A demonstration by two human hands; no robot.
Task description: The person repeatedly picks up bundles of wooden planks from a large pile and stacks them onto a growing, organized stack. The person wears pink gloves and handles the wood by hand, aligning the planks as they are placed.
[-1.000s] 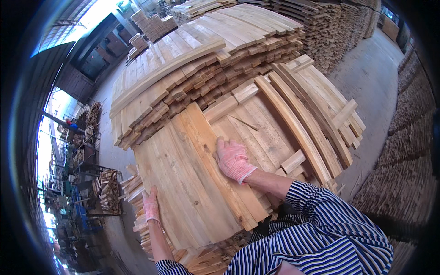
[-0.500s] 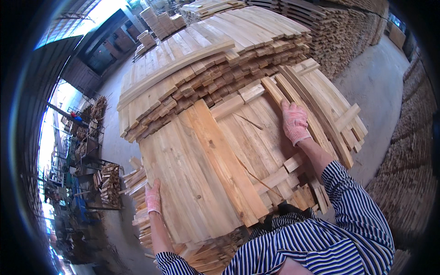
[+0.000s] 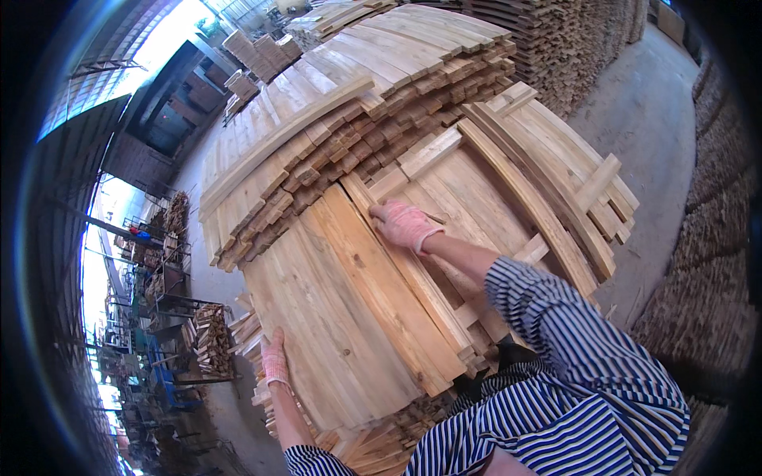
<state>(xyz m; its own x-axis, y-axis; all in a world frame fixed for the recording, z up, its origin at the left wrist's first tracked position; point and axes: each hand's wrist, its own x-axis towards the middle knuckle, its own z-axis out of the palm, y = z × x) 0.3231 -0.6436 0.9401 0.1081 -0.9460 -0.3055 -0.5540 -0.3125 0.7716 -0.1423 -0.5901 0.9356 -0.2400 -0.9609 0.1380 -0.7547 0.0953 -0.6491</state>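
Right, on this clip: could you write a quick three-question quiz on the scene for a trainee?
1. Multiple choice: what is the right hand on?
A) A narrow wooden strip
B) A hammer
C) A metal pipe

2. True or false: only one of the person's two hands is gloved.

3. Short answer: where is the left hand placed?

Key:
1. A
2. False; both are gloved.
3. At the left edge of the pale boards laid side by side.
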